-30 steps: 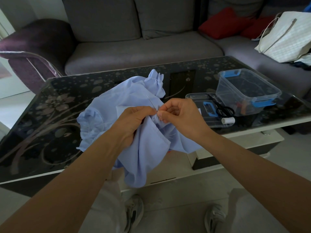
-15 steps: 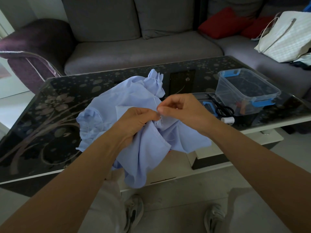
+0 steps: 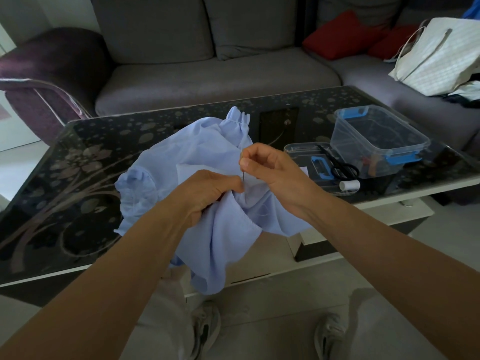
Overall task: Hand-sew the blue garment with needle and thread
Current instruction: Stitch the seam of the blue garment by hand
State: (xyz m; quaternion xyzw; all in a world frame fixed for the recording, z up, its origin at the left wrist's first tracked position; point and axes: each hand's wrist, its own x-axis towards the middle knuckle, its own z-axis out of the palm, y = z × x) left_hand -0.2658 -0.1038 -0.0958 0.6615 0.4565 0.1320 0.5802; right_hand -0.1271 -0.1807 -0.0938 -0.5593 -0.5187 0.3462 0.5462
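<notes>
A light blue garment (image 3: 197, 154) lies bunched on the near edge of the glass table (image 3: 78, 162) and hangs over it toward my lap. My left hand (image 3: 210, 188) grips a fold of the cloth. Just to its right, my right hand (image 3: 270, 165) pinches a thin needle (image 3: 242, 165) that stands nearly upright, its lower end in the fabric by my left fingertips. The thread is too fine to make out.
On the table's right stand a clear plastic box with blue clips (image 3: 379, 139), its lid (image 3: 301, 149) with black scissors (image 3: 340, 165) on it, and a white thread spool (image 3: 349, 185). A grey sofa (image 3: 207, 74) with red cushions (image 3: 345, 35) and a white bag (image 3: 439, 55) lies behind.
My right hand has shifted up and back from my left hand, and the needle now stands upright out of the fabric. My left hand keeps its grip on the fold.
</notes>
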